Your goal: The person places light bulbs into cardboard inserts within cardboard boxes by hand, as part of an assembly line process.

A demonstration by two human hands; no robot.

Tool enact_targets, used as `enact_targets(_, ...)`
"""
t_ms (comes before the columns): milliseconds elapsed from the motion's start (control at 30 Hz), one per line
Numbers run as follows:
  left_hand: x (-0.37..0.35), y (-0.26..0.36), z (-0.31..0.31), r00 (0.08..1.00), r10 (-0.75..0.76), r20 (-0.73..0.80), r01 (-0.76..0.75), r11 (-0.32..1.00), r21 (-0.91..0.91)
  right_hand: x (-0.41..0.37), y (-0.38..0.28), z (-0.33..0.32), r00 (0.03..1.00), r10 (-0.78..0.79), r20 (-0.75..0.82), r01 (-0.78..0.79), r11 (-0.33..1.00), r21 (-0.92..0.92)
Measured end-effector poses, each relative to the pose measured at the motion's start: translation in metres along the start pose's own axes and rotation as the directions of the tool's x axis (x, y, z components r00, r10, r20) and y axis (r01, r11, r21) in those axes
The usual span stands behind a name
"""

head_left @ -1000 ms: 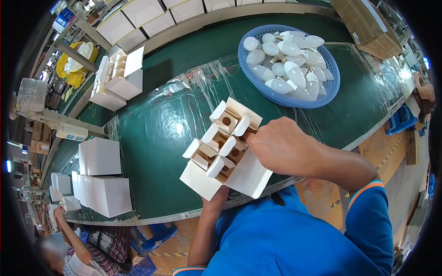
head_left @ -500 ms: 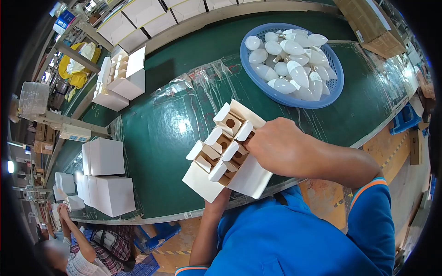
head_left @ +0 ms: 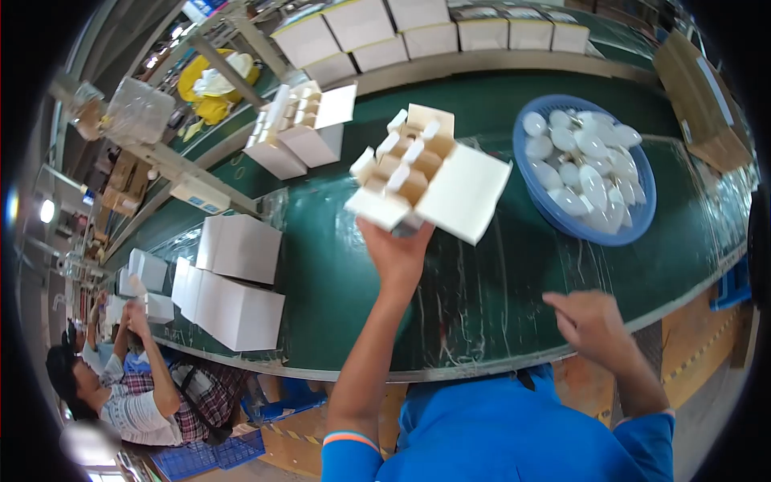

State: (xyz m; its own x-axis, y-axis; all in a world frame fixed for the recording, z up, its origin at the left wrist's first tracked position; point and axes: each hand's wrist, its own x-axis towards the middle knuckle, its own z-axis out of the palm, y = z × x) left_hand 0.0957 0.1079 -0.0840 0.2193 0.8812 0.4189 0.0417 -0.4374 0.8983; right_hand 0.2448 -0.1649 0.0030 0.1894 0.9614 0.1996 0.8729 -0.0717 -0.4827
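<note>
My left hand grips a white carton from below and holds it tilted over the green table, its lid flaps spread. Inside it stand several small inner boxes with raised white flaps; some of their insides are blurred or hidden. My right hand hovers apart from the carton, above the table's near edge. Nothing shows in it; its thumb is apart from the pointing index finger and the other fingers are curled. Beyond it is a blue basket heaped with white light bulbs.
Two open white cartons stand at the back left of the green table. White cartons line the left side, and more stand along the back shelf. A brown cardboard box is far right. Another person works at left.
My left hand has carried the carton forward, away from my body. My right hand has come off the carton and moved to the right. The view has shifted too.
</note>
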Motion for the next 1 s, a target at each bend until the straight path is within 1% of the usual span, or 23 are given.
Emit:
enact_targets(33, 0.022, 0.004, 0.008, 0.998, 0.052, -0.038, -0.045, 0.986, 0.164, -0.01, 0.005, 0.011, 0.999, 0.019, 0.035, -0.018, 0.999, -0.037)
enact_targets(67, 0.042, 0.006, 0.015, 0.998, 0.032, -0.05, -0.014, 0.95, 0.313, -0.018, 0.008, 0.021, 1.0, -0.001, 0.028, 0.002, 0.999, -0.038)
enact_targets(133, 0.074, -0.006, 0.03, 0.994, -0.006, -0.11, 0.04, 0.951, 0.306, -0.03, 0.013, 0.038, 0.992, 0.101, -0.07, -0.098, 0.994, 0.051)
enact_targets(167, 0.088, -0.009, 0.036, 0.994, -0.049, -0.101, 0.082, 0.935, 0.346, -0.035, 0.017, 0.049, 0.993, 0.089, -0.079, -0.085, 0.995, 0.05)
enact_targets(200, 0.1, -0.01, 0.043, 0.991, -0.097, -0.091, 0.125, 0.913, 0.387, -0.041, 0.02, 0.059, 0.985, 0.098, -0.141, -0.1, 0.995, -0.003)
enact_targets(233, 0.11, -0.012, 0.049, 0.993, -0.103, -0.055, 0.116, 0.906, 0.407, -0.045, 0.022, 0.066, 0.974, 0.107, -0.201, -0.12, 0.991, -0.053)
enact_targets(267, 0.115, -0.013, 0.056, 0.993, -0.097, -0.06, 0.113, 0.906, 0.407, -0.046, 0.022, 0.068, 0.974, 0.101, -0.205, -0.114, 0.992, -0.053)
enact_targets(367, 0.126, -0.012, 0.077, 0.988, -0.048, 0.147, -0.014, 0.918, 0.395, -0.046, 0.026, 0.073, 0.973, 0.064, -0.221, -0.081, 0.995, -0.067)
enact_targets(400, 0.13, -0.009, 0.083, 0.988, -0.045, 0.145, -0.016, 0.92, 0.391, -0.045, 0.026, 0.073, 0.973, 0.061, -0.223, -0.079, 0.994, -0.072)
enact_targets(467, 0.137, -0.008, 0.091, 0.988, -0.12, 0.096, 0.07, 0.909, 0.412, -0.046, 0.026, 0.071, 0.979, 0.076, -0.19, -0.089, 0.994, -0.061)
enact_targets(500, 0.146, -0.02, 0.093, 0.983, -0.169, 0.074, 0.128, 0.916, 0.38, -0.046, 0.026, 0.071, 0.978, 0.089, -0.187, -0.102, 0.993, -0.066)
enact_targets(533, 0.155, -0.031, 0.091, 0.983, -0.172, 0.069, 0.133, 0.916, 0.379, -0.047, 0.026, 0.072, 0.98, 0.085, -0.182, -0.098, 0.993, -0.067)
enact_targets(600, 0.174, -0.056, 0.082, 0.977, -0.166, 0.137, 0.108, 0.928, 0.357, -0.046, 0.026, 0.073, 0.975, 0.11, -0.194, -0.123, 0.991, -0.058)
enact_targets(633, 0.189, -0.08, 0.082, 0.965, -0.153, 0.212, 0.077, 0.94, 0.331, -0.046, 0.025, 0.073, 0.976, 0.107, -0.191, -0.12, 0.991, -0.058)
enact_targets(667, 0.194, -0.078, 0.078, 0.965, -0.154, 0.211, 0.077, 0.94, 0.332, -0.046, 0.025, 0.072, 0.976, 0.113, -0.188, -0.126, 0.99, -0.058)
enact_targets(733, 0.2, -0.059, 0.073, 0.962, -0.104, 0.251, -0.018, 0.898, 0.44, -0.044, 0.025, 0.072, 0.975, 0.129, -0.183, -0.142, 0.988, -0.058)
enact_targets(767, 0.2, -0.051, 0.072, 0.973, -0.088, 0.215, -0.035, 0.859, 0.511, -0.045, 0.025, 0.071, 0.976, 0.119, -0.181, -0.131, 0.99, -0.055)
enact_targets(800, 0.202, -0.05, 0.068, 0.973, -0.138, 0.183, 0.015, 0.834, 0.552, -0.045, 0.026, 0.071, 0.977, 0.11, -0.18, -0.121, 0.991, -0.051)
enact_targets(867, 0.206, -0.051, 0.057, 0.966, -0.259, 0.024, 0.188, 0.759, 0.623, -0.045, 0.025, 0.07, 0.976, 0.128, -0.175, -0.138, 0.989, -0.047)
enact_targets(900, 0.206, -0.067, 0.055, 0.995, -0.094, -0.036, 0.092, 0.7, 0.708, -0.043, 0.025, 0.07, 0.976, 0.128, -0.174, -0.138, 0.989, -0.046)
enact_targets(933, 0.205, -0.082, 0.05, 0.994, 0.08, -0.081, 0.015, 0.614, 0.789, -0.044, 0.025, 0.07, 0.977, 0.126, -0.17, -0.135, 0.99, -0.039)
enact_targets(967, 0.208, -0.082, 0.041, 0.992, 0.052, -0.114, 0.052, 0.661, 0.748, -0.045, 0.026, 0.07, 0.978, 0.129, -0.167, -0.138, 0.989, -0.045)
enact_targets(1000, 0.208, -0.073, 0.034, 0.991, 0.054, -0.122, 0.058, 0.648, 0.759, -0.046, 0.027, 0.071, 0.978, 0.128, -0.162, -0.137, 0.989, -0.046)
